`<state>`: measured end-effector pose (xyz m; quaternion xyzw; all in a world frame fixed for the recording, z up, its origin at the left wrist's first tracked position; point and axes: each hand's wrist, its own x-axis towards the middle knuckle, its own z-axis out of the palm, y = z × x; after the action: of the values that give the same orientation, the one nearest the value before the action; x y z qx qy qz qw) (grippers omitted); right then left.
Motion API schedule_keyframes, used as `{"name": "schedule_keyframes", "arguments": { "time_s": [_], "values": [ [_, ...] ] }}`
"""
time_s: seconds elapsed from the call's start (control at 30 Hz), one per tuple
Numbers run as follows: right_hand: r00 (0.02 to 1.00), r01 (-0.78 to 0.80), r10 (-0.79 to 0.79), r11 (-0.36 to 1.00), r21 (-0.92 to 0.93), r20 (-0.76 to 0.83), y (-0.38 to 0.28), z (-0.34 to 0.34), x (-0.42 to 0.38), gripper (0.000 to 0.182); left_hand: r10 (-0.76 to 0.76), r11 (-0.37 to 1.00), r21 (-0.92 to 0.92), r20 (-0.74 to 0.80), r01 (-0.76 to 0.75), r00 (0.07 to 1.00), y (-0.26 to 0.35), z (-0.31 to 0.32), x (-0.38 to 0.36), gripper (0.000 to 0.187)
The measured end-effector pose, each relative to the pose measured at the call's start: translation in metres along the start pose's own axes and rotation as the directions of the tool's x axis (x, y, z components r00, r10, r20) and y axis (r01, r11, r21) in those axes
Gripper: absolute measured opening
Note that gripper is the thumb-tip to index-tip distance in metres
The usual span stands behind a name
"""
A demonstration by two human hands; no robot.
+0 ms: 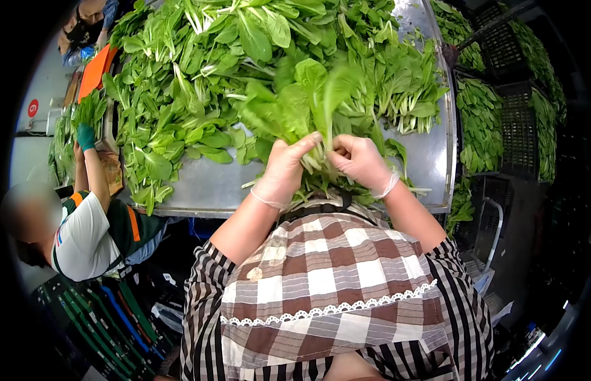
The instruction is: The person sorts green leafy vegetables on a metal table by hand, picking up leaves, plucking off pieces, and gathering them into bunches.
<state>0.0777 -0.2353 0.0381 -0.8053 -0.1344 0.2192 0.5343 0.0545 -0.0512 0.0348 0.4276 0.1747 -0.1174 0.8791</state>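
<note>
Both hands wear thin see-through gloves and meet just above the near edge of the metal table [210, 184]. My left hand [281, 168] is closed around the pale stems of a bunch of leafy greens [289, 114], whose leaves fan out away from me, partly blurred. At its right side, my right hand [361, 164] pinches a stalk of the same bunch between thumb and fingers. Beyond them lies a large heap of loose leafy greens [168, 101], with white stems showing among the leaves.
Black plastic crates [519, 130] packed with greens stand at the right, past the table's raised edge. On the left a co-worker [86, 235] in a green glove handles greens near an orange sheet [97, 71]. Stacked dark crates [98, 324] sit lower left.
</note>
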Motion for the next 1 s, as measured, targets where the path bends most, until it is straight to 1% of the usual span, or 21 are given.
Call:
{"name": "schedule_keyframes", "arguments": {
  "time_s": [0.03, 0.07, 0.13, 0.17, 0.2, 0.3, 0.33, 0.43, 0.47, 0.57, 0.6, 0.63, 0.67, 0.7, 0.73, 0.77, 0.8, 0.83, 0.87, 0.97, 1.0],
  "values": [
    [0.998, 0.060, -0.057, 0.981, -0.183, 0.017, -0.006, 0.000, 0.000, 0.026, 0.000, 0.999, 0.034, 0.027, -0.001, 1.000, -0.001, -0.001, 0.000, 0.043],
    [0.992, 0.122, -0.114, 0.925, -0.361, 0.045, -0.010, -0.001, 0.000, 0.027, -0.010, 0.996, 0.090, 0.020, 0.008, 1.000, -0.003, -0.005, 0.000, 0.041],
    [0.993, 0.045, -0.032, 0.993, -0.109, 0.117, -0.009, 0.000, 0.000, 0.030, -0.003, 0.999, 0.049, -0.053, 0.006, 0.999, -0.007, -0.004, 0.000, 0.039],
    [0.987, -0.005, 0.002, 1.000, 0.017, 0.158, -0.010, 0.000, 0.000, 0.031, -0.001, 1.000, 0.028, -0.088, 0.004, 0.996, -0.008, -0.004, 0.001, 0.037],
    [0.964, -0.196, 0.134, 0.943, 0.270, 0.230, -0.014, -0.004, -0.001, 0.032, -0.034, 0.999, 0.010, -0.031, 0.035, 0.999, -0.005, -0.006, 0.000, 0.035],
    [0.969, -0.212, 0.124, 0.864, 0.457, 0.215, -0.002, 0.000, 0.001, 0.028, -0.044, 0.998, -0.039, -0.052, 0.042, 0.998, -0.005, -0.009, -0.001, 0.031],
    [0.969, -0.216, 0.136, 0.871, 0.441, 0.206, 0.000, 0.005, 0.000, 0.023, -0.030, 0.999, -0.040, -0.083, 0.026, 0.996, -0.005, -0.006, -0.003, 0.027],
    [0.967, -0.252, 0.206, 0.840, 0.480, 0.148, 0.008, 0.015, 0.002, 0.022, -0.034, 0.999, -0.046, -0.094, 0.030, 0.995, -0.007, -0.010, -0.002, 0.025],
    [0.959, -0.280, 0.261, 0.789, 0.547, 0.114, 0.007, 0.016, 0.001, 0.021, -0.003, 0.998, -0.065, -0.119, -0.005, 0.993, -0.008, -0.012, -0.002, 0.025],
    [0.920, -0.379, 0.373, 0.763, 0.524, 0.121, 0.017, 0.016, -0.004, 0.020, 0.077, 0.986, -0.130, -0.192, -0.103, 0.978, -0.007, -0.017, -0.002, 0.024],
    [0.916, -0.402, 0.351, 0.780, 0.480, 0.196, 0.020, 0.012, -0.007, 0.026, 0.094, 0.979, -0.159, -0.213, -0.129, 0.972, -0.004, -0.019, -0.003, 0.024],
    [0.896, -0.429, 0.372, 0.867, 0.254, 0.241, 0.021, 0.010, -0.009, 0.027, 0.110, 0.970, -0.188, -0.237, -0.157, 0.965, -0.001, -0.021, -0.004, 0.023],
    [0.872, -0.421, 0.401, 0.907, 0.013, 0.279, 0.009, 0.006, -0.012, 0.029, 0.152, 0.968, -0.161, -0.228, -0.191, 0.962, 0.002, -0.022, -0.005, 0.025],
    [0.845, -0.382, 0.438, 0.896, -0.227, 0.307, -0.002, 0.003, -0.014, 0.031, 0.180, 0.969, -0.125, -0.233, -0.213, 0.956, 0.004, -0.022, -0.008, 0.026],
    [0.910, -0.226, 0.357, 0.853, -0.470, 0.209, -0.012, 0.004, -0.014, 0.043, 0.205, 0.969, -0.089, -0.235, -0.231, 0.950, 0.004, -0.020, -0.010, 0.027],
    [0.964, -0.170, 0.230, 0.918, -0.358, 0.133, -0.013, 0.011, -0.014, 0.042, 0.229, 0.967, -0.054, -0.232, -0.247, 0.945, 0.003, -0.018, -0.012, 0.028],
    [0.994, -0.093, 0.105, 0.964, -0.250, 0.035, -0.011, 0.020, -0.012, 0.041, 0.231, 0.966, -0.062, -0.218, -0.249, 0.948, 0.000, -0.015, -0.014, 0.029],
    [0.997, 0.004, -0.015, 0.989, -0.148, -0.077, -0.009, 0.028, -0.010, 0.039, 0.234, 0.965, -0.069, -0.203, -0.252, 0.951, -0.004, -0.011, -0.017, 0.030],
    [0.999, -0.035, 0.034, 0.999, -0.034, -0.028, -0.006, 0.034, -0.004, 0.035, 0.238, 0.964, -0.074, -0.191, -0.255, 0.952, -0.006, -0.010, -0.019, 0.031],
    [1.000, -0.019, 0.020, 0.990, 0.142, -0.001, -0.005, 0.042, 0.000, 0.024, 0.237, 0.955, -0.120, -0.243, -0.271, 0.941, -0.007, -0.013, -0.024, 0.030],
    [0.999, 0.013, -0.010, 0.998, 0.060, -0.040, -0.007, 0.043, -0.001, 0.019, 0.194, 0.963, -0.135, -0.246, -0.232, 0.950, -0.008, -0.021, -0.025, 0.029]
  ]
}}
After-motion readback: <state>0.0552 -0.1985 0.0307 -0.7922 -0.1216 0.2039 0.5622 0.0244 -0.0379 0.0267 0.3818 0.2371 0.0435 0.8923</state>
